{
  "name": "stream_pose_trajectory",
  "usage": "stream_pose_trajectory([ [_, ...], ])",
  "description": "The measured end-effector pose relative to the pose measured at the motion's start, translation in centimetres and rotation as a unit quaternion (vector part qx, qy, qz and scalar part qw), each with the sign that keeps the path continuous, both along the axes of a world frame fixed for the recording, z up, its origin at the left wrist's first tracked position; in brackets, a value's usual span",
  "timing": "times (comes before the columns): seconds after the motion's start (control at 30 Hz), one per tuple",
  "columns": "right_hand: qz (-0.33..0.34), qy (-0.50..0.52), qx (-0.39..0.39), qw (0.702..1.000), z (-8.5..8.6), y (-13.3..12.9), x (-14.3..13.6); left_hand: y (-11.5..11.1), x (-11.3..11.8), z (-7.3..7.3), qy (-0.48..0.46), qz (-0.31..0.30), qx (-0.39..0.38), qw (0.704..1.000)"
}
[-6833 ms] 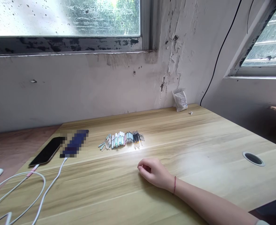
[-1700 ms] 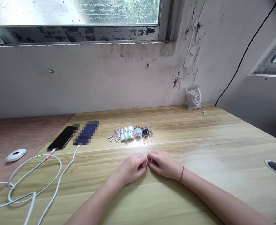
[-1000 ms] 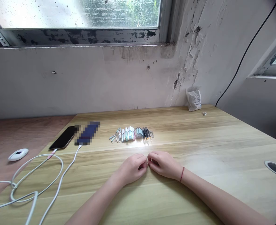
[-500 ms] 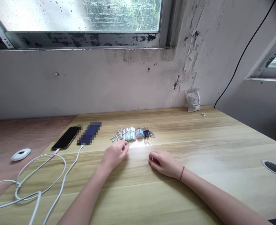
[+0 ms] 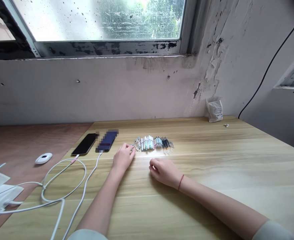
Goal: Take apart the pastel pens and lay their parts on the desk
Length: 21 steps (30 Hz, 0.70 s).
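left hand [image 5: 123, 156] reaching, fingers loose, touching pen parts [image 5: 151, 143] | right hand [image 5: 163, 170] curled empty on tabletop [image 5: 211, 160] below them | next: a fine pinch

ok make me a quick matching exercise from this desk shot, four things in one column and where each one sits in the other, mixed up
Things:
1. black phone
2. white paper packet
3. left hand
4. right hand

Places:
A. leaning against the wall at the desk's far edge
B. curled on the desk, nearer the person than the row of pen parts
C. at the left end of the row of pen parts
D. left part of the desk, plugged into a white cable

Pairs: 1-D, 2-A, 3-C, 4-B
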State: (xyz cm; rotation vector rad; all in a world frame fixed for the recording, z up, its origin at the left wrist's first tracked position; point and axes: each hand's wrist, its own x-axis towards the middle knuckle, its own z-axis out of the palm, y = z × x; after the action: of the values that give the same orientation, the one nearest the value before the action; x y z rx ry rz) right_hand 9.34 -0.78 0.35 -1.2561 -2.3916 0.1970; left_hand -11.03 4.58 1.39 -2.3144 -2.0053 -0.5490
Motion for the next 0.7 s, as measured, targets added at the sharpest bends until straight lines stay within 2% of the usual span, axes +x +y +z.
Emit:
stream_pose_trajectory([
  [0.13,0.000,-0.013,0.004,1.000,0.6,0.6,-2.6,0.1,-0.2,-0.4,-0.008,0.007,-0.009,1.000],
  [0.27,0.010,-0.021,0.008,1.000,0.6,0.6,-4.1,0.2,-0.4,-0.7,-0.016,0.007,-0.018,1.000],
  [0.57,0.010,-0.024,-0.031,0.999,0.1,0.7,-5.1,0.1,-0.3,-0.7,-0.033,0.012,-0.049,0.998],
  [0.7,0.005,-0.010,-0.048,0.999,0.1,0.9,-5.1,0.4,-0.7,-0.7,-0.073,0.014,-0.042,0.996],
])
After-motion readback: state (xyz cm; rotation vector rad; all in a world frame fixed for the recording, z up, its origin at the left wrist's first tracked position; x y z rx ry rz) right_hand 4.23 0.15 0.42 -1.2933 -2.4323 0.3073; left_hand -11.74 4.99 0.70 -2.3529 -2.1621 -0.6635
